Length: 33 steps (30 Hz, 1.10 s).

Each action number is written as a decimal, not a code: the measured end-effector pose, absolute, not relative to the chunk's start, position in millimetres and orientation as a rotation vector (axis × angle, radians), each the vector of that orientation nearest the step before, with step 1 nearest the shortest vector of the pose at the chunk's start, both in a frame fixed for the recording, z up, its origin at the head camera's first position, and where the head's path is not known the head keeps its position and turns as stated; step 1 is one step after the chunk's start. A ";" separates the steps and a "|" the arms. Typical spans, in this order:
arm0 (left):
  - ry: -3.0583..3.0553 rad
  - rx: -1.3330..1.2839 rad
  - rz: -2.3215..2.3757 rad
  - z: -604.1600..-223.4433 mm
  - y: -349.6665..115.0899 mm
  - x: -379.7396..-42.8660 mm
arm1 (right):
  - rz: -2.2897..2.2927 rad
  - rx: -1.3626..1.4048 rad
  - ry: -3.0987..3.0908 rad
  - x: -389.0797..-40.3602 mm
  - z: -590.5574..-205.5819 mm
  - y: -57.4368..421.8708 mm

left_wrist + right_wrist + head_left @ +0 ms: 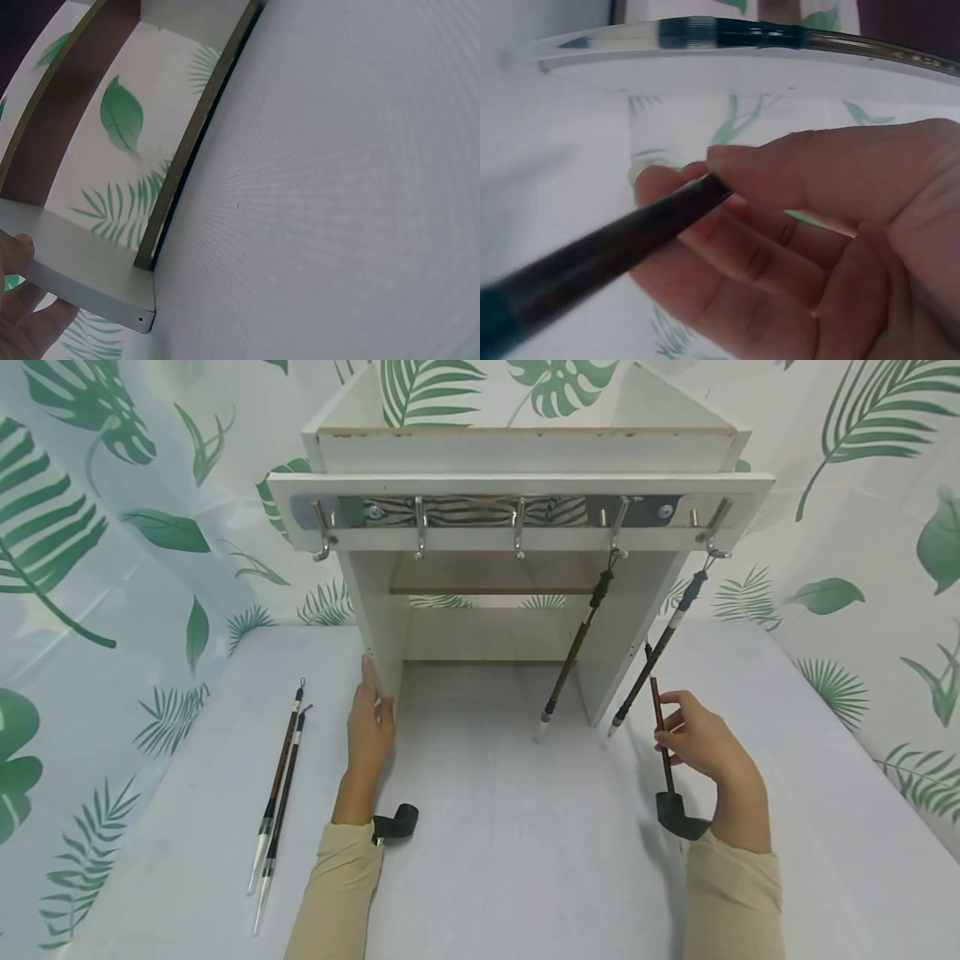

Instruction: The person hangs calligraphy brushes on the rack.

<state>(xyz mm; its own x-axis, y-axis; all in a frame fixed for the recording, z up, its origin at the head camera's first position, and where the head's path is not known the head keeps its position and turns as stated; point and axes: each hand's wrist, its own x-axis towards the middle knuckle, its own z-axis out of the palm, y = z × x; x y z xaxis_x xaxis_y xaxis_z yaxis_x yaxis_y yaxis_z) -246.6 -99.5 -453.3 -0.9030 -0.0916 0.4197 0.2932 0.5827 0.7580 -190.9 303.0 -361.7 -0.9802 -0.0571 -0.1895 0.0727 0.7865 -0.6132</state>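
My right hand (697, 737) pinches the brown handle of a calligraphy brush (658, 706) between thumb and fingers. The brush stands nearly upright beside the white rack's right panel, its lower part hidden by the wrist camera. In the right wrist view its dark handle (622, 244) crosses the fingers. My left hand (371, 722) grips the left side panel of the white rack (480, 456), thumb inside and fingers outside in the left wrist view. Two brushes hang tip down from the rack's hooks: a brown brush (573, 656) and, rightmost, a dark brush (656, 656).
A metal strip with several hooks (517, 527) runs across the rack's front. Two more brushes, a brown brush (281, 768) and a black brush (287, 802), lie side by side on the white tabletop (480, 860) at left. Leaf-patterned cloth (862, 610) stands behind.
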 end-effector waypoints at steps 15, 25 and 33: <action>-2.405 -0.158 -1.270 -452.5 -99.4 -245.1 | -1.218 -0.147 2.922 -174.6 -337.3 296.7; -2.405 -0.158 -1.265 -452.4 -99.0 -245.0 | -1.360 -0.274 3.056 -164.0 -326.0 289.1; -2.383 -0.176 -1.263 -453.4 -98.8 -245.5 | -1.384 -0.338 3.104 -157.6 -321.1 285.8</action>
<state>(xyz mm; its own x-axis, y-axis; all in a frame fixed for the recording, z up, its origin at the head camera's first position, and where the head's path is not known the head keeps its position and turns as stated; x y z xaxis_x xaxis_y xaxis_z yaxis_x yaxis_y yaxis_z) -245.5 -98.8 -453.4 -0.8969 -0.0892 0.4330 0.3083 0.5758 0.7572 -157.6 285.8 -321.1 -0.9436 -0.0667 0.3244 -0.2859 0.6586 -0.6960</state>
